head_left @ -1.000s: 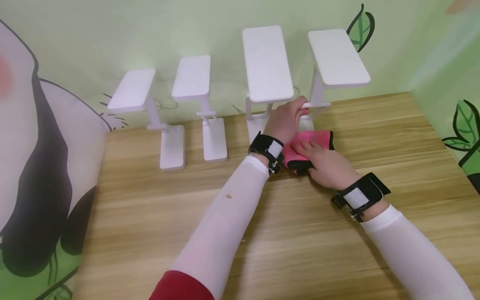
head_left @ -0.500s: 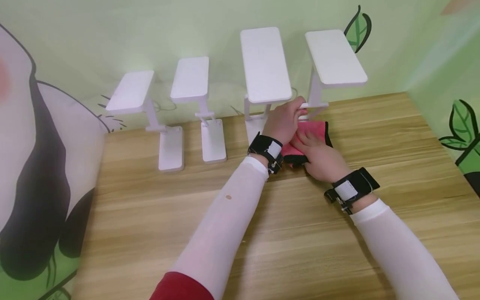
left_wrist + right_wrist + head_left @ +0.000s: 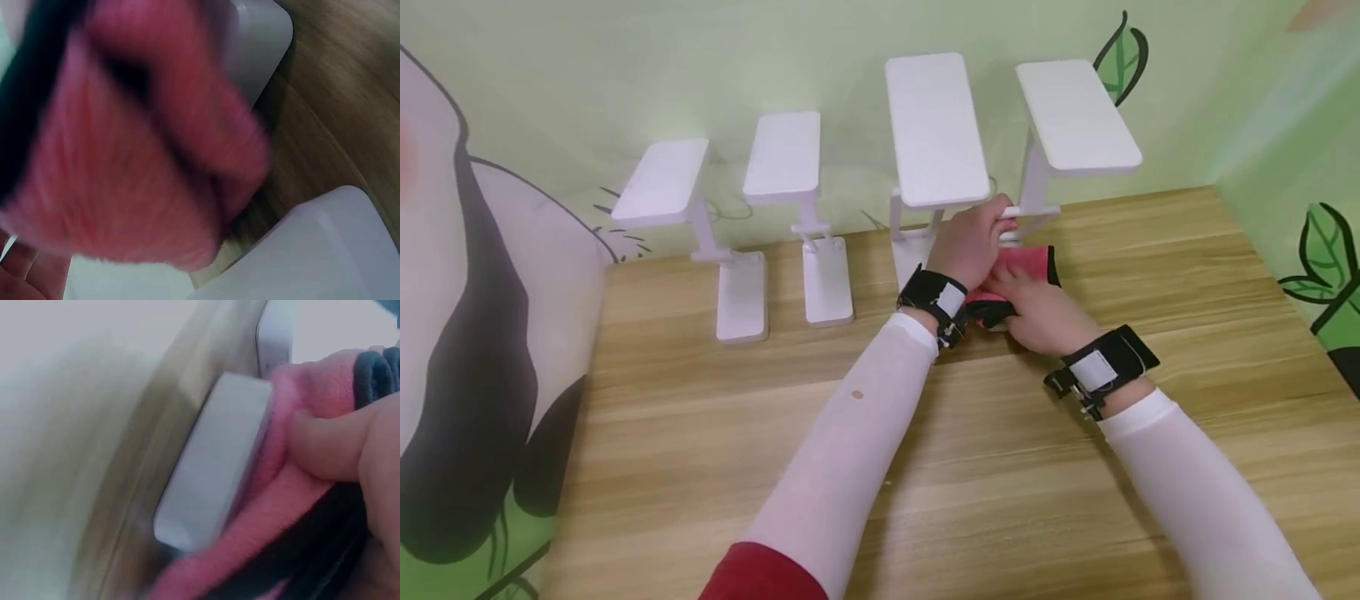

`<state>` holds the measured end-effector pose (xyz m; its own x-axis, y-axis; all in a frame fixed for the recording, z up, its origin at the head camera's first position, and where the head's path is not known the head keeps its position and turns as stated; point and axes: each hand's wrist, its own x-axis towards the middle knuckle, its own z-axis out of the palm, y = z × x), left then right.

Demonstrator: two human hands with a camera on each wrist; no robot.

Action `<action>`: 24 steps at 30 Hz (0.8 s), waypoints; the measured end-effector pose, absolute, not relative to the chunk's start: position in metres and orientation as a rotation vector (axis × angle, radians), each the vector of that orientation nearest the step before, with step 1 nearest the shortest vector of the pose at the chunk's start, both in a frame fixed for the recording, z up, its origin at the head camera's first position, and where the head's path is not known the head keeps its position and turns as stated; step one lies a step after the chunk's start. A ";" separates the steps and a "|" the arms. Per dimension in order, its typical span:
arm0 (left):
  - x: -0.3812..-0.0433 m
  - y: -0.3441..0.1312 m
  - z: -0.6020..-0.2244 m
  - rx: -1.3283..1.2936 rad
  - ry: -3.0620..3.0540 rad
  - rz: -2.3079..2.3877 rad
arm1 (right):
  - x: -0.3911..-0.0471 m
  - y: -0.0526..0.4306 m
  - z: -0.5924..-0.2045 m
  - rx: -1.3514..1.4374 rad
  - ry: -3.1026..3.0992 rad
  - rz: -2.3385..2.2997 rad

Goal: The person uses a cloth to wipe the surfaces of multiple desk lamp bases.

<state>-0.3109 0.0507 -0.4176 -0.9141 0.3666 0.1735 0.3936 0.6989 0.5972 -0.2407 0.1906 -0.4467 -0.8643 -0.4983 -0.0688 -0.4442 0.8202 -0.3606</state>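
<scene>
My left hand (image 3: 967,242) grips the white crossbar at the joint of the rightmost desk lamp (image 3: 1078,117). My right hand (image 3: 1047,315) holds a folded pink cloth (image 3: 1034,262) with black edging against that lamp's base. In the right wrist view, the thumb (image 3: 328,444) presses into the cloth, which lies along the white lamp base (image 3: 209,462). Bunched pink cloth (image 3: 119,175) fills much of the left wrist view and is blurred. The head view hides most of the base behind hands and cloth.
Three more white desk lamps stand left along the wall: a tall one (image 3: 936,125) close by my left hand, a shorter one (image 3: 784,154), and the leftmost (image 3: 662,179). The wooden table (image 3: 737,467) meets a painted wall (image 3: 835,50).
My right hand and the cloth have shifted slightly left and toward the wall, and the cloth looks more bunched. My left hand keeps its grip on the lamp.
</scene>
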 end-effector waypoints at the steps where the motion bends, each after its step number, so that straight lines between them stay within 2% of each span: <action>1: -0.311 0.051 -0.418 -0.638 -2.861 -1.022 | -0.246 0.191 -0.448 -0.736 2.845 -0.531; 7: -0.313 0.056 -0.420 -0.642 -2.866 -1.007 | -0.248 0.198 -0.457 -0.695 2.876 -0.557; 18: -0.312 0.059 -0.421 -0.641 -2.840 -0.966 | -0.189 0.213 -0.450 -0.674 2.835 -0.480; 24: -0.309 0.063 -0.420 -0.668 -2.840 -0.961 | -0.206 0.214 -0.449 -0.718 2.841 -0.500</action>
<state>-0.3095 0.0629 -0.4202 -0.9031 0.3799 0.2004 0.4235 0.7101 0.5626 -0.2064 0.2135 -0.4492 -0.8700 -0.4866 -0.0801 -0.4300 0.8280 -0.3598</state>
